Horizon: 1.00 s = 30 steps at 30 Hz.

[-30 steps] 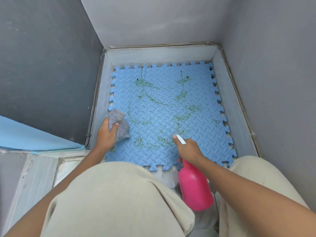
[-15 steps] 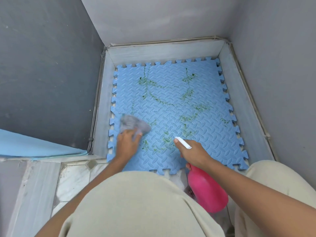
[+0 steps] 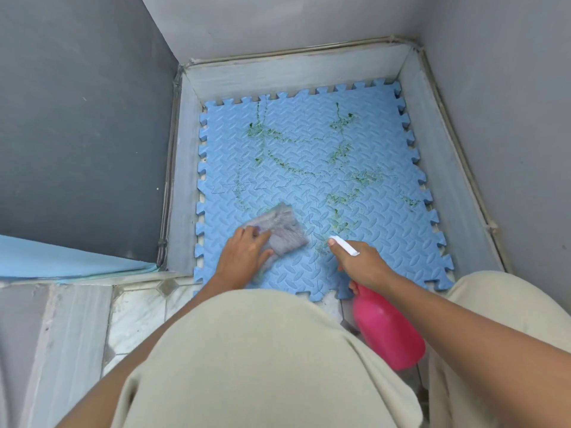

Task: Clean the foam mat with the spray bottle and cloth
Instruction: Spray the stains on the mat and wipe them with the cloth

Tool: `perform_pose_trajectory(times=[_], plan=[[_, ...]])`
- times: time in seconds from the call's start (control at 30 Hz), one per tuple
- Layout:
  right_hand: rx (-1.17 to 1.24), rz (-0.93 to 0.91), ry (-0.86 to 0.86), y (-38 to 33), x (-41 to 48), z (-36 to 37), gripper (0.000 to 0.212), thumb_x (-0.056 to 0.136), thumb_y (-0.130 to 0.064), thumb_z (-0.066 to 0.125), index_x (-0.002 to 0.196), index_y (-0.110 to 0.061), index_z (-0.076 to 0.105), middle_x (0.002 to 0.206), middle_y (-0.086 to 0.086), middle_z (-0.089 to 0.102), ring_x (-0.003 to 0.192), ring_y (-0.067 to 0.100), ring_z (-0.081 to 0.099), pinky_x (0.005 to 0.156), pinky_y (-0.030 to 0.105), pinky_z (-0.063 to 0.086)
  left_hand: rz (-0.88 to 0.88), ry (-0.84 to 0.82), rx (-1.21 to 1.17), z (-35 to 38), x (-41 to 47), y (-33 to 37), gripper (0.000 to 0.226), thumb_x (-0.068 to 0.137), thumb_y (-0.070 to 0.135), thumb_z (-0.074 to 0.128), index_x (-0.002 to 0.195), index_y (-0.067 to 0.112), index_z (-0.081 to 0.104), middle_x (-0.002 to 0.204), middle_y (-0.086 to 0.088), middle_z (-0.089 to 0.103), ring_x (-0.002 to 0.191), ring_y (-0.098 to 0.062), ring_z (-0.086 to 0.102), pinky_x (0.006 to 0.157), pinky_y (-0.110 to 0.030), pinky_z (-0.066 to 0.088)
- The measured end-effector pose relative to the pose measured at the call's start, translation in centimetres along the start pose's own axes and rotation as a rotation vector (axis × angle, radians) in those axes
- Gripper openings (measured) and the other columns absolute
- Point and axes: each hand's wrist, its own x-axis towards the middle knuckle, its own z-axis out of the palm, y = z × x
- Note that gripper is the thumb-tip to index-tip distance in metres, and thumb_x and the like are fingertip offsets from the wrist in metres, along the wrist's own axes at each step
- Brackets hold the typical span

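Note:
A blue foam mat (image 3: pixel 386 236) of interlocking tiles lies on the floor in a corner, streaked with green stains across its middle and far half. My left hand (image 3: pixel 242 261) presses a grey cloth (image 3: pixel 278 227) flat on the mat's near-left part. My right hand (image 3: pixel 363 264) grips a pink spray bottle (image 3: pixel 386 332) by its neck, a finger on the white trigger, with the nozzle pointing over the mat's near middle.
Grey walls (image 3: pixel 86 134) close in on the left, far and right sides, with a pale raised skirting (image 3: pixel 182 180) around the mat. My knees in beige trousers (image 3: pixel 247 366) fill the foreground. A light-blue sheet (image 3: pixel 61 257) lies at the left over marble tiles (image 3: pixel 136 316).
My left hand has slid the cloth from the mat's left edge rightward toward the middle, over the near stains. The right hand with the bottle has stayed near the same spot.

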Motion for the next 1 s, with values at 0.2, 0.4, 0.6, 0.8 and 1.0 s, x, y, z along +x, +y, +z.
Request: perform_pose_trajectory(times=[0.2, 0.4, 0.6, 0.8, 1.0], plan=[[0.02, 0.011, 0.007, 0.2, 0.0, 0.0, 0.052, 0.099, -0.062, 0.048, 0.071, -0.018, 0.048, 0.073, 0.019, 0.065, 0.042, 0.029, 0.06, 0.05, 0.038, 0.054, -0.451, 0.004, -0.156, -1.0, 1.8, -4.1, 0.039, 0.088, 0.014, 0.062, 0.127, 0.007, 0.06, 0.114, -0.025, 0.057, 0.104, -0.042, 0.055, 0.086, -0.049, 0.047], [-0.094, -0.01, -0.004, 0.4, -0.6, 0.7, 0.055, 0.099, -0.066, 0.043, 0.074, -0.018, 0.053, 0.083, 0.02, 0.074, 0.046, 0.032, 0.068, 0.055, 0.037, 0.058, -0.063, -0.164, -0.334, -0.9, 1.0, 3.5, 0.028, 0.091, 0.024, 0.057, 0.112, 0.007, 0.065, 0.106, -0.016, 0.058, 0.095, -0.032, 0.06, 0.08, -0.038, 0.044], [0.0, -0.026, -0.014, 0.5, -0.7, 1.1, 0.054, 0.098, -0.065, 0.045, 0.074, -0.017, 0.052, 0.088, 0.024, 0.07, 0.041, 0.031, 0.062, 0.044, 0.031, 0.047, 0.221, -0.277, -0.062, -1.9, 2.5, 5.6, 0.023, 0.094, 0.024, 0.05, 0.105, 0.006, 0.058, 0.104, -0.014, 0.055, 0.092, -0.034, 0.059, 0.064, -0.04, 0.04], [0.014, -0.006, -0.003, 0.9, -0.5, 1.0, 0.056, 0.097, -0.067, 0.046, 0.079, -0.014, 0.055, 0.092, 0.024, 0.07, 0.041, 0.028, 0.06, 0.044, 0.034, 0.051, -0.14, -0.181, 0.09, -3.5, 5.0, -1.5, 0.039, 0.092, 0.015, 0.056, 0.129, 0.003, 0.05, 0.122, -0.016, 0.052, 0.111, -0.031, 0.051, 0.089, -0.039, 0.044], [-0.005, 0.027, 0.117, 0.5, 0.5, 0.4, 0.058, 0.096, -0.07, 0.042, 0.076, -0.016, 0.051, 0.081, 0.014, 0.068, 0.05, 0.031, 0.067, 0.06, 0.043, 0.061, -0.531, -0.085, -0.146, -3.4, 6.5, -7.7, 0.033, 0.087, 0.016, 0.058, 0.115, -0.003, 0.055, 0.121, -0.026, 0.049, 0.109, -0.043, 0.049, 0.095, -0.048, 0.042]])
